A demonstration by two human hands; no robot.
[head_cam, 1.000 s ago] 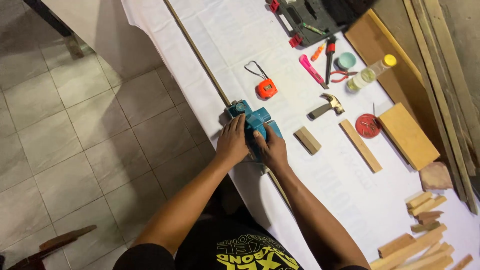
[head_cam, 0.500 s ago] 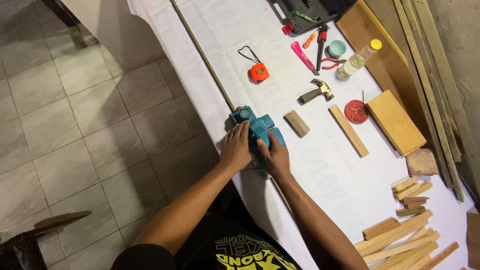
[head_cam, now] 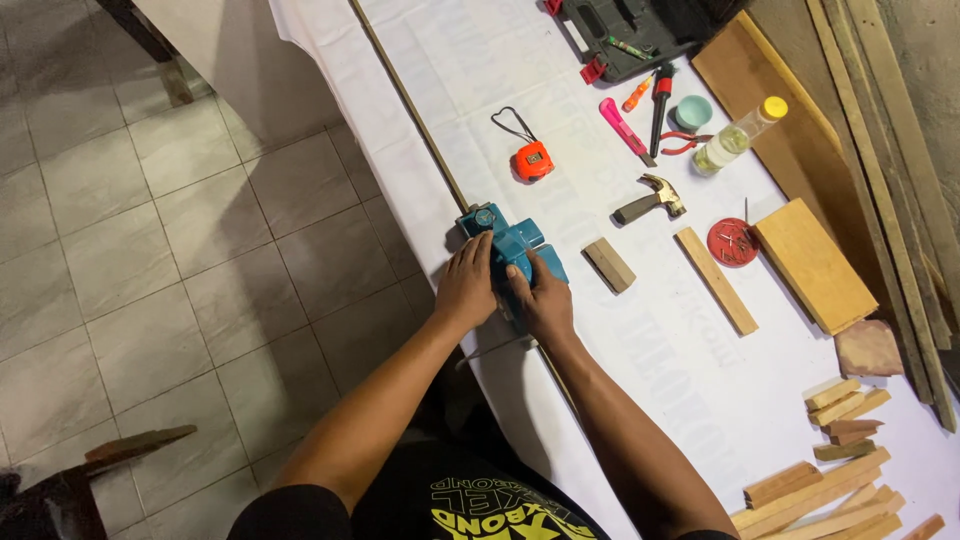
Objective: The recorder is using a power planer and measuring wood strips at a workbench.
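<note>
Tiled grey floor on the left, and a long workbench covered in a white sheet running diagonally from 12 o'clock down to 5 o'clock. Near the bench's left edge, about dead centre of the view, sits a blue electric planer on a thin wooden strip that runs along that edge up toward 12 o'clock. Both hands are on the planer: the left hand is wrapped around its near-left side, the right hand is clamped over the handle at the back, fingers closed on the body.

Out at 1 o'clock from the planer there's an orange tape measure, and at 3 o'clock a small wood block, both apart from it. Further out at 2 o'clock: a hammer, a pink utility knife, a red lid with nails, and a clear bottle with a yellow cap. A flat wood slat lies beside a thicker board. Pile of wood offcuts down at 4 o'clock.
</note>
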